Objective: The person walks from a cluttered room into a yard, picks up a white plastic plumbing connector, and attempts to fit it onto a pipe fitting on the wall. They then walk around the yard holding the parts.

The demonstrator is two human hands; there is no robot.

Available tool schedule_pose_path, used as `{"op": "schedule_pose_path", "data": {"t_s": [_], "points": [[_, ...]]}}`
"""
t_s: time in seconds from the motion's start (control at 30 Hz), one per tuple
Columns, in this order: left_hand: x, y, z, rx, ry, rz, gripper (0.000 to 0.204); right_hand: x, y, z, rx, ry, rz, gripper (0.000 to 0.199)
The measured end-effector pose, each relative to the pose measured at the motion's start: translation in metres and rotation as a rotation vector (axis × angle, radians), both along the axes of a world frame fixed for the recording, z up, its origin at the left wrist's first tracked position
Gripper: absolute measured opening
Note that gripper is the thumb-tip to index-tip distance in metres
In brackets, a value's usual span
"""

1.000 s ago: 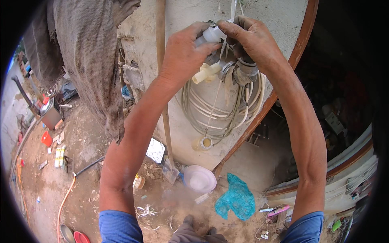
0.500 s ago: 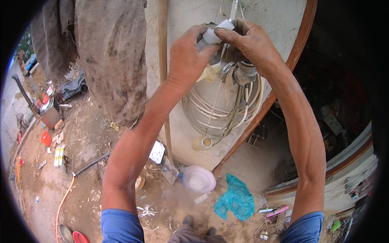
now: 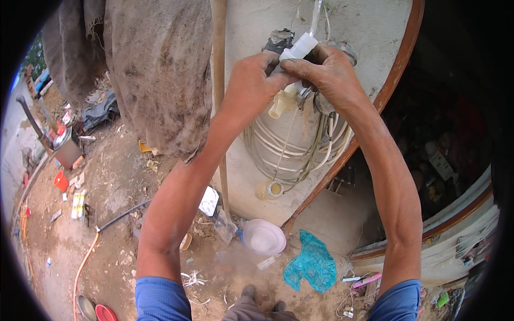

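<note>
Both of my hands are raised in front of a pale wall, closed round one white plastic pipe fitting point(image 3: 301, 47). My left hand point(image 3: 250, 84) pinches its lower end, and that end is partly hidden by the fingers. With thumb and fingers my right hand point(image 3: 333, 70) grips it from the other side. A thin white strip runs upward just above the fitting. Behind and below the hands hang a cream plastic fitting point(image 3: 279, 106) and a coil of pale hoses point(image 3: 266, 140). A dark wrapped pipe end point(image 3: 280, 39) shows above my left hand.
A stained cloth point(image 3: 158, 75) hangs at the left beside a wooden pole point(image 3: 219, 64). Below the coil hangs a small yellowish jar point(image 3: 263, 191). A brown edge point(image 3: 394, 75) borders the wall. On the ground lie a pale basin point(image 3: 276, 247) and a turquoise plastic bag point(image 3: 308, 267).
My hands have come slightly lower with the white fitting, which tilts more upright. The dark wrapped pipe end above my left hand now shows more fully.
</note>
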State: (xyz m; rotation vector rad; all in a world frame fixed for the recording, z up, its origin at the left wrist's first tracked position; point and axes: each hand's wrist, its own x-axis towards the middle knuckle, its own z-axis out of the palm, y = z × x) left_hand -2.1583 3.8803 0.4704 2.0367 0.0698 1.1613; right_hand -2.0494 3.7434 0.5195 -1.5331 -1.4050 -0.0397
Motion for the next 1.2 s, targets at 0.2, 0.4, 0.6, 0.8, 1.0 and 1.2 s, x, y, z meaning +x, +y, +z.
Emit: {"op": "schedule_pose_path", "data": {"t_s": [0.2, 0.4, 0.6, 0.8, 1.0, 1.2], "points": [[-0.008, -0.001, -0.011, -0.257, 0.003, -0.36, 0.029, 0.004, -0.002, -0.003, -0.126, 0.093, 0.148, 0.039], [-0.013, -0.003, -0.029, -0.313, 0.043, -0.349, 0.028, -0.002, -0.005, -0.019, -0.126, 0.193, 0.165, 0.038], [-0.016, -0.015, -0.043, -0.28, 0.002, -0.314, 0.029, -0.01, -0.006, -0.044, -0.07, 0.282, 0.071, 0.037], [-0.009, -0.02, -0.054, -0.389, 0.001, -0.337, 0.025, -0.016, -0.009, -0.058, 0.01, 0.321, -0.034, 0.041], [-0.008, -0.019, -0.048, -0.433, -0.05, -0.419, 0.028, -0.017, -0.014, -0.047, -0.032, 0.328, 0.153, 0.04], [-0.009, -0.026, -0.041, -0.418, -0.064, -0.381, 0.028, -0.009, -0.013, -0.043, -0.01, 0.288, 0.123, 0.037]]}}
